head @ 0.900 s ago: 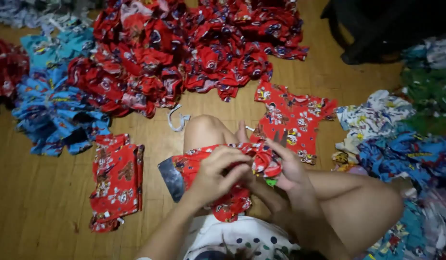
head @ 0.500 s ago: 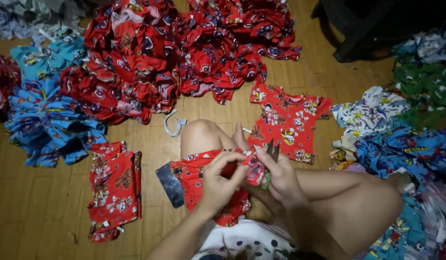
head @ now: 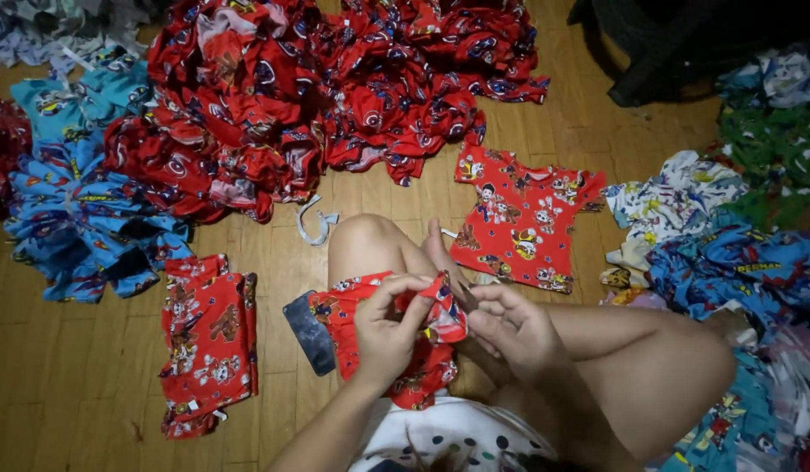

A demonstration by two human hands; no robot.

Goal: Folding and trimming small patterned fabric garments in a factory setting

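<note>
The left hand (head: 389, 330) pinched a bunched fold of a red printed garment (head: 383, 350) between thumb and fingers, lifting its edge above the lap. The right hand (head: 517, 330) sat just beside it, fingers curled loosely toward that same raised fold; whether it actually gripped the cloth could not be told. The garment itself lay draped over the person's bare thigh and lap, with a dark flat object (head: 310, 333) tucked at its left edge, partly under the cloth.

The person sat on a wooden floor (head: 73, 393) with one knee (head: 363, 236) raised ahead of the hands. To the left of that leg lay a small red pair of printed shorts (head: 208, 341), spread flat. Ahead and to the right, a small red printed shirt (head: 520, 218) lay flat, sleeves out. A pale strip of fabric (head: 313, 223) curled on the floor just past the knee.

Farther out, a large heap of red printed clothes (head: 326, 96) filled the top of the view. A pile of blue printed clothes (head: 73, 210) lay at the far left, and a mixed pile of blue, green and white clothes (head: 737, 236) lay along the right side.
</note>
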